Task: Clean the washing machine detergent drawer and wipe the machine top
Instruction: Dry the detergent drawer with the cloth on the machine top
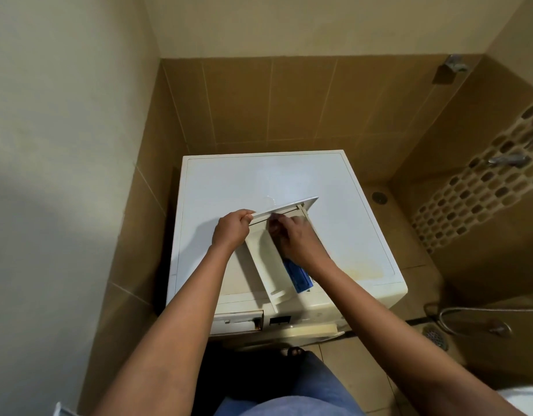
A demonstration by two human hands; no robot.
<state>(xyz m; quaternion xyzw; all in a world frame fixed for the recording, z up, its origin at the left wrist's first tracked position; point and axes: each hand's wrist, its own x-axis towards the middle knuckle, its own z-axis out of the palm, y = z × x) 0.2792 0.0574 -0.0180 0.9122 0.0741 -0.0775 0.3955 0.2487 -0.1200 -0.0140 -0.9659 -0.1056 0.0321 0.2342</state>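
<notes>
The white detergent drawer (263, 259) lies pulled out of its slot on the washing machine top (229, 181), its front panel pointing away from me. A blue insert (298, 277) sits in its right compartment. My left hand (230, 229) grips the left end of the front panel. My right hand (295, 235) reaches into the drawer just behind the panel, fingers curled and pinching something small that I cannot make out. The empty drawer slot (238, 321) shows in the machine's front.
The machine stands in a tiled corner with a wall close on the left. A floor drain (436, 339) and a shower hose (469, 322) lie on the floor at right. A tap (505, 160) sticks out of the right wall.
</notes>
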